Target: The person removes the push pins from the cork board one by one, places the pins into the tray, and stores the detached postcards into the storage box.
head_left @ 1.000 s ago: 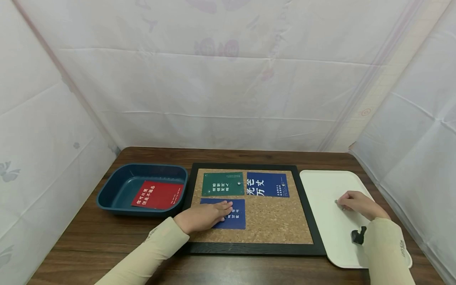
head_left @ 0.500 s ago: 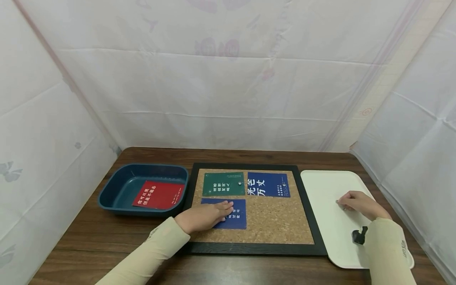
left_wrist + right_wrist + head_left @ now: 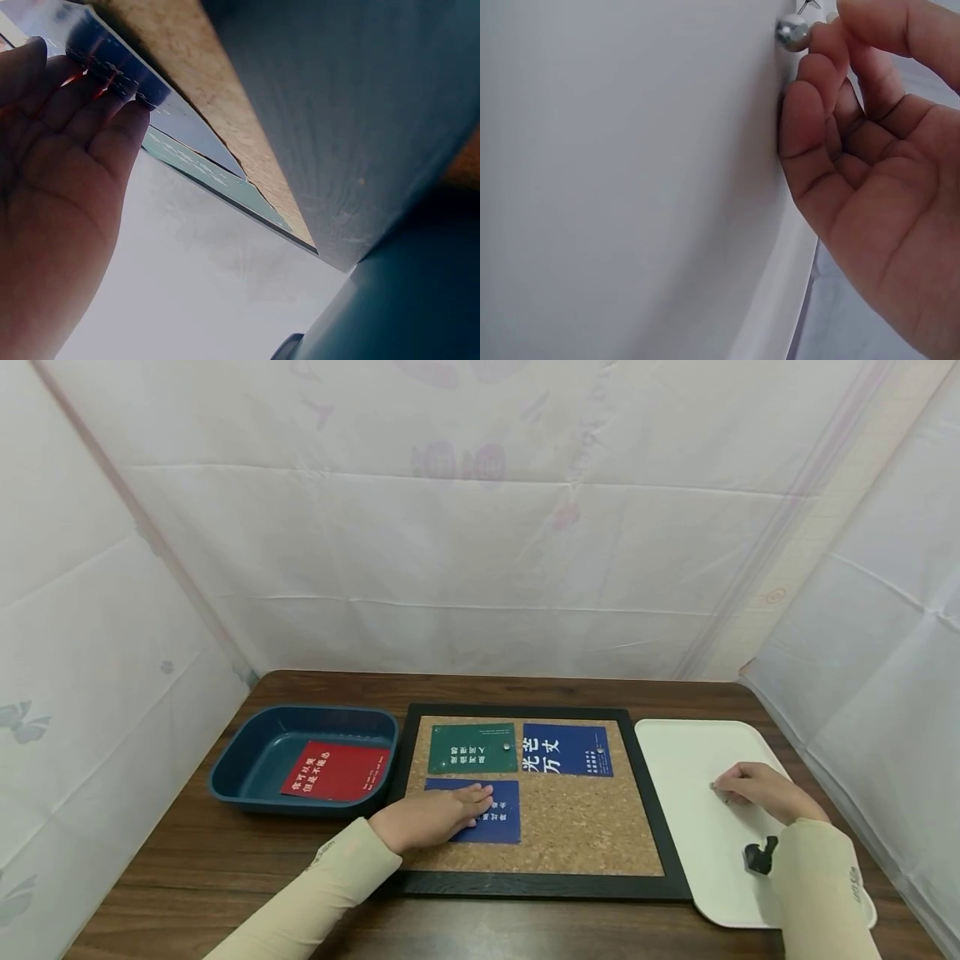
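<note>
My left hand (image 3: 438,818) lies flat, fingers extended, over a blue card (image 3: 504,827) on the lower left of the cork board (image 3: 585,827). In the left wrist view, those fingertips (image 3: 135,112) touch the card, and the hand covers part of its print. At the right, my right hand (image 3: 761,792) is low over the white tray (image 3: 690,827). Its fingers are curled, thumb and index close together at a silver round-headed push pin (image 3: 793,32) by the tray's surface. The exact contact with the pin is partly hidden by the fingers.
A green card (image 3: 468,750), with a pin near its right edge, and another blue card (image 3: 581,750) lie along the board's top. Left of the board, a red card (image 3: 337,771) lies in a dark teal basin (image 3: 258,735). A small black object (image 3: 760,856) shows beside the right sleeve.
</note>
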{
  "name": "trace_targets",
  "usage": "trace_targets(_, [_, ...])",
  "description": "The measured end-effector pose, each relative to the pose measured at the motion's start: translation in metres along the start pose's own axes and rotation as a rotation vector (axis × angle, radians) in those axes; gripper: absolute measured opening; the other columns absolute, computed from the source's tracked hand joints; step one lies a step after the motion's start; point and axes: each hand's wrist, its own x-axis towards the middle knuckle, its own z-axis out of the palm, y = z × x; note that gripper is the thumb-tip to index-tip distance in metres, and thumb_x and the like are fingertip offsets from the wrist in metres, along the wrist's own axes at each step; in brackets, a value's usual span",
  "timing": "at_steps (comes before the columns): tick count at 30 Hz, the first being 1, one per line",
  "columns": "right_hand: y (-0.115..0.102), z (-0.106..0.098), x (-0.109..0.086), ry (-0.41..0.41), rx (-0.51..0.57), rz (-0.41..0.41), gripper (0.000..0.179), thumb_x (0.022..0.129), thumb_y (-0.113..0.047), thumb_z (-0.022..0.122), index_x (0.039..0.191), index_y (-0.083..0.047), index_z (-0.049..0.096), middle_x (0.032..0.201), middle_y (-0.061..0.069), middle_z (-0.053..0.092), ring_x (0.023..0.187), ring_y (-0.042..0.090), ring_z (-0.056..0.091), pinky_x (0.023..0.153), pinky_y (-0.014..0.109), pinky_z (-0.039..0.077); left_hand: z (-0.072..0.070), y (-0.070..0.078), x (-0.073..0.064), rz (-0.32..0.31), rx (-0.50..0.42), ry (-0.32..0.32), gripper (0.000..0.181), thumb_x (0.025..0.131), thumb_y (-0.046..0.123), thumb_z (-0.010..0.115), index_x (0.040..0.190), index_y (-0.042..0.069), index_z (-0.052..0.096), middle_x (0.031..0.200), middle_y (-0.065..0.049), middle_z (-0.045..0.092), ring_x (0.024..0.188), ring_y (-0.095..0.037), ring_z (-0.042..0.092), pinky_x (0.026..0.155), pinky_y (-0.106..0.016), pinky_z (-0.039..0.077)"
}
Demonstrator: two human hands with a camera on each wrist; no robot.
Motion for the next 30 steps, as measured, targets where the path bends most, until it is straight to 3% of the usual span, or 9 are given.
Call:
trace_targets(9, [-0.007,-0.004,0.000,0.004,0.033,-0.004,0.030,0.098,-0.025,0.052,0.099,0.004,0.061,0.087,0.003,0.058,0.081,0.014,0.052,0.071,0.027,0.046,-0.001,0.001,-0.001,0.007,0.000,-0.001,0.043,0.103,0.023,0.046,0.144,0.013,0.045,0.154,-0.003,0.037,0.141,-0.018,0.037,0.107,-0.038,0.043])
trace_targets(15, [-0.019,-0.006,0.000,-0.005,0.103,0.012,0.042,0.101,-0.028,0.049,0.115,0.011,0.055,0.092,0.004,0.059,0.084,0.013,0.054,0.074,0.025,0.051,0.000,0.001,0.000,0.002,-0.005,-0.006,0.043,0.103,0.023,0.046,0.145,0.014,0.045,0.154,-0.003,0.037,0.141,-0.018,0.037,0.108,-0.039,0.042])
trace_targets(20, [-0.031,-0.004,0.001,-0.025,0.216,-0.062,0.049,0.103,-0.024,0.045,0.127,0.017,0.046,0.100,0.007,0.060,0.088,0.010,0.058,0.077,0.022,0.054,0.001,0.000,0.001,-0.002,-0.013,-0.009,0.043,0.103,0.023,0.045,0.145,0.014,0.044,0.154,-0.003,0.036,0.142,-0.018,0.036,0.108,-0.039,0.042])
trace_targets(30, [-0.061,0.005,0.005,-0.058,0.359,-0.199,0.054,0.102,-0.026,0.048,0.133,0.018,0.041,0.105,0.006,0.060,0.095,0.010,0.061,0.083,0.020,0.054,0.001,-0.003,0.001,0.002,-0.001,-0.009,0.043,0.103,0.023,0.045,0.145,0.013,0.044,0.155,-0.003,0.035,0.142,-0.018,0.035,0.108,-0.039,0.042])
